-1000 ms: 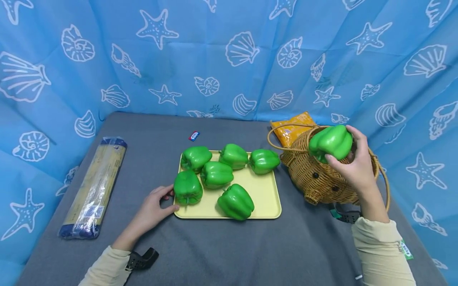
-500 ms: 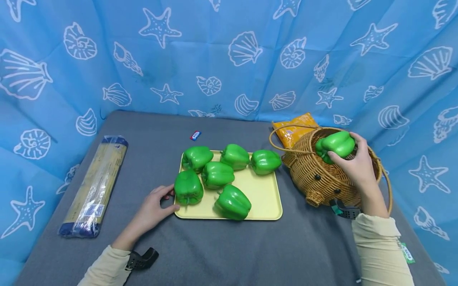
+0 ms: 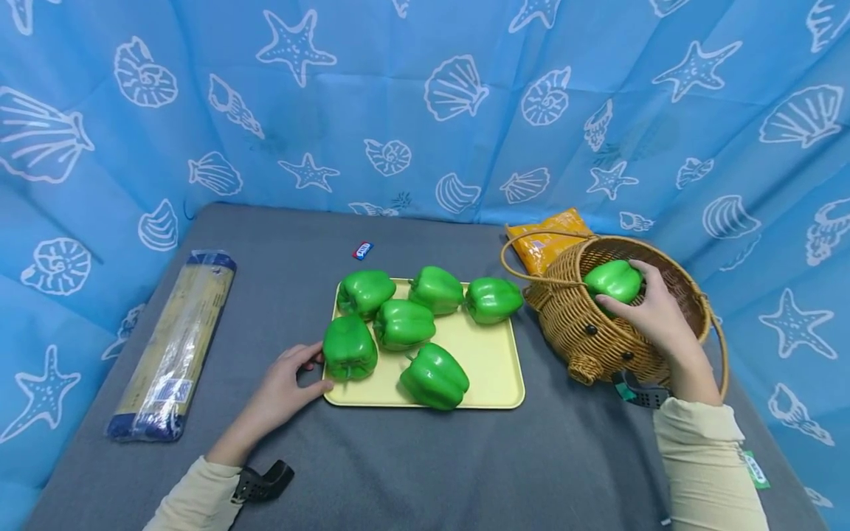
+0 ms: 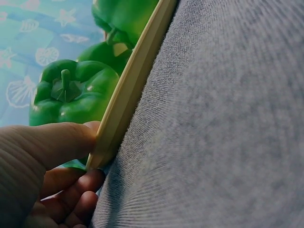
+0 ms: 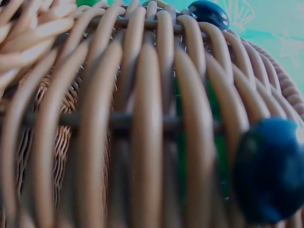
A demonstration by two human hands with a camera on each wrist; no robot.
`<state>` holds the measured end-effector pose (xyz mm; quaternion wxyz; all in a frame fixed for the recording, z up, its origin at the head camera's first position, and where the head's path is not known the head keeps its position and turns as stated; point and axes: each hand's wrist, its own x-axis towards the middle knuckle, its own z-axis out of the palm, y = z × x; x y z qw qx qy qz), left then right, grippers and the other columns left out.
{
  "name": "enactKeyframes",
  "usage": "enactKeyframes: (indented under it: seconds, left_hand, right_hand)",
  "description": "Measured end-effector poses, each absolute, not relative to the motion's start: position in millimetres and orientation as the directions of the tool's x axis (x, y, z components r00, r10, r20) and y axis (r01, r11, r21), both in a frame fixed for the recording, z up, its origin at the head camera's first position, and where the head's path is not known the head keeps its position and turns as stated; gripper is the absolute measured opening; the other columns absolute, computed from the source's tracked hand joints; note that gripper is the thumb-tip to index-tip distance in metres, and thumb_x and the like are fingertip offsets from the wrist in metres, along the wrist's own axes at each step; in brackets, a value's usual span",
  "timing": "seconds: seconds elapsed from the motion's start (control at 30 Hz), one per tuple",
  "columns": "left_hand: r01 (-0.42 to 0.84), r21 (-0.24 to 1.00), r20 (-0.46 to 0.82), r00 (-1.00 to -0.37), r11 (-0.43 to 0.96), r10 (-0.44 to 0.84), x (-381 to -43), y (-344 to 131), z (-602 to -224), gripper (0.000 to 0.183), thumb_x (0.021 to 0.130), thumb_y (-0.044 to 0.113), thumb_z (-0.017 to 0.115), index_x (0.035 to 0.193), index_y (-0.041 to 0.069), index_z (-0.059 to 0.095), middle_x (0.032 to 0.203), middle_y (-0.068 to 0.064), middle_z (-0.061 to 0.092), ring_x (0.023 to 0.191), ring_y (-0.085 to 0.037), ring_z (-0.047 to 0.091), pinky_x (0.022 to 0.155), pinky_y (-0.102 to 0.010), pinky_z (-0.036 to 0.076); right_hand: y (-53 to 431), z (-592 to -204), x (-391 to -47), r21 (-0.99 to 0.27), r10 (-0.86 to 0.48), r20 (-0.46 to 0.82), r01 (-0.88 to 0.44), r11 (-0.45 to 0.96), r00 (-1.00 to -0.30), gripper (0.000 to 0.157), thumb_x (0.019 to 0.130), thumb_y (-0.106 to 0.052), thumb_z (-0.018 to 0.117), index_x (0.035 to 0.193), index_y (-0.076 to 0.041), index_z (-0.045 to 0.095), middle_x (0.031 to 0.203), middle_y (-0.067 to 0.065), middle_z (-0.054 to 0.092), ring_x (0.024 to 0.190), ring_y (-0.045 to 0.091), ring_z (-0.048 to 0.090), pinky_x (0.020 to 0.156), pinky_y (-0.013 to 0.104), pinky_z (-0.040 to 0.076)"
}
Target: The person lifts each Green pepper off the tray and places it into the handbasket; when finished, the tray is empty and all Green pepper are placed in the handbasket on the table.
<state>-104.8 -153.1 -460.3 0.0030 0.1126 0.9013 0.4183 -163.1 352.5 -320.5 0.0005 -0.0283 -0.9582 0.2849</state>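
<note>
In the head view my right hand (image 3: 654, 313) holds a green bell pepper (image 3: 612, 281) inside the mouth of a pig-shaped wicker basket (image 3: 558, 324). The basket's weave (image 5: 147, 123) and dark bead eyes fill the right wrist view, with green showing through the gaps. My left hand (image 3: 285, 380) is at the left end of a pale yellow tray (image 3: 490, 369). Seen from the left wrist, its thumb (image 4: 71, 140) lies at the tray's rim (image 4: 126, 92) with the fingers curled below, pinching the corner. Several green bell peppers lie on the tray, one (image 3: 348, 348) right beside that hand.
A long clear-and-blue package (image 3: 174, 346) lies at the left. An orange packet (image 3: 547, 240) sits behind the basket, whose looped handle (image 3: 511, 258) sticks out toward the tray. Small wrappers lie behind the tray (image 3: 362, 251) and near the right sleeve (image 3: 755, 470). A blue curtain (image 3: 372, 96) surrounds the table.
My right hand has lowered the bell pepper from above the basket's rim down into its opening. My left hand stays at the tray, and the front pepper on the tray has rocked slightly.
</note>
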Motion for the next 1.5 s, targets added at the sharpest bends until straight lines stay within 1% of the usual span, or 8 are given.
enactKeyframes:
  seconds: [0.3, 0.6, 0.7, 0.8, 0.93, 1.1, 1.27, 1.5]
  left_hand:
    - [0.203, 0.755, 0.097, -0.975, 0.624, 0.201, -106, -154, -459, 0.062, 0.073, 0.025, 0.073, 0.125, 0.002, 0.049, 0.098, -0.002, 0.056, 0.088, -0.015, 0.047, 0.078, -0.037, 0.038]
    - [0.204, 0.760, 0.097, -0.975, 0.617, 0.202, -107, -158, -457, 0.063, 0.073, 0.024, 0.073, 0.125, 0.000, 0.049, 0.098, -0.004, 0.056, 0.088, -0.017, 0.048, 0.079, -0.038, 0.038]
    - [0.202, 0.760, 0.095, -0.975, 0.617, 0.202, -108, -159, -457, 0.063, 0.073, 0.024, 0.073, 0.125, 0.000, 0.049, 0.098, -0.004, 0.056, 0.089, -0.017, 0.048, 0.079, -0.038, 0.038]
    - [0.196, 0.756, 0.082, -0.975, 0.625, 0.206, -108, -159, -456, 0.064, 0.073, 0.025, 0.073, 0.127, 0.002, 0.047, 0.099, -0.003, 0.056, 0.089, -0.016, 0.047, 0.079, -0.037, 0.038]
    - [0.186, 0.757, 0.067, -0.976, 0.626, 0.209, -108, -159, -456, 0.064, 0.074, 0.025, 0.072, 0.128, 0.004, 0.047, 0.099, -0.002, 0.055, 0.089, -0.016, 0.047, 0.078, -0.037, 0.038]
    - [0.188, 0.755, 0.073, -0.976, 0.629, 0.204, -107, -158, -456, 0.063, 0.073, 0.024, 0.073, 0.128, 0.004, 0.047, 0.098, -0.002, 0.055, 0.089, -0.016, 0.047, 0.079, -0.037, 0.038]
    - [0.190, 0.753, 0.073, -0.976, 0.630, 0.207, -107, -157, -456, 0.064, 0.073, 0.025, 0.073, 0.128, 0.004, 0.048, 0.098, -0.001, 0.055, 0.088, -0.016, 0.048, 0.079, -0.037, 0.038]
    - [0.194, 0.757, 0.069, -0.973, 0.624, 0.219, -105, -157, -458, 0.063, 0.074, 0.026, 0.072, 0.128, 0.004, 0.047, 0.097, 0.000, 0.055, 0.087, -0.015, 0.047, 0.077, -0.036, 0.038]
  right_hand:
    - [351, -319, -167, -0.558, -0.001, -0.015, 0.008, 0.830, -1.000, 0.086, 0.085, -0.040, 0.054, 0.143, -0.007, 0.001, 0.140, 0.030, 0.013, 0.124, 0.051, 0.015, 0.090, 0.065, 0.018]
    - [345, -318, -169, -0.656, -0.048, 0.069, -0.081, 0.750, -0.997, 0.075, 0.087, -0.028, 0.056, 0.144, -0.014, 0.008, 0.144, 0.020, 0.015, 0.127, 0.044, 0.017, 0.091, 0.062, 0.020]
    - [341, -318, -169, -0.702, -0.071, 0.107, -0.125, 0.701, -0.992, 0.071, 0.087, -0.021, 0.057, 0.143, -0.019, 0.013, 0.143, 0.016, 0.019, 0.128, 0.038, 0.021, 0.093, 0.057, 0.024]
    - [332, -317, -166, -0.733, -0.100, 0.191, -0.210, 0.647, -0.976, 0.067, 0.086, -0.011, 0.057, 0.142, -0.021, 0.020, 0.141, 0.013, 0.025, 0.128, 0.031, 0.027, 0.099, 0.039, 0.030]
    - [300, -307, -155, -0.715, -0.163, 0.356, -0.380, 0.586, -0.920, 0.070, 0.079, 0.005, 0.060, 0.139, -0.010, 0.028, 0.138, 0.015, 0.031, 0.127, 0.022, 0.030, 0.098, 0.016, 0.029]
    - [252, -302, -145, -0.678, -0.359, 0.479, -0.598, 0.428, -0.801, 0.083, 0.063, 0.020, 0.067, 0.135, 0.004, 0.029, 0.136, 0.023, 0.031, 0.129, 0.020, 0.028, 0.103, 0.020, 0.022]
    - [220, -330, -148, -0.751, -0.590, 0.383, -0.611, 0.249, -0.711, 0.086, 0.060, 0.015, 0.073, 0.134, 0.004, 0.031, 0.136, 0.021, 0.032, 0.127, 0.020, 0.031, 0.100, 0.026, 0.029]
    - [197, -380, -153, -0.838, -0.768, 0.153, -0.494, 0.233, -0.622, 0.081, 0.067, -0.011, 0.077, 0.136, -0.010, 0.034, 0.138, 0.006, 0.034, 0.128, 0.019, 0.031, 0.097, 0.043, 0.033]
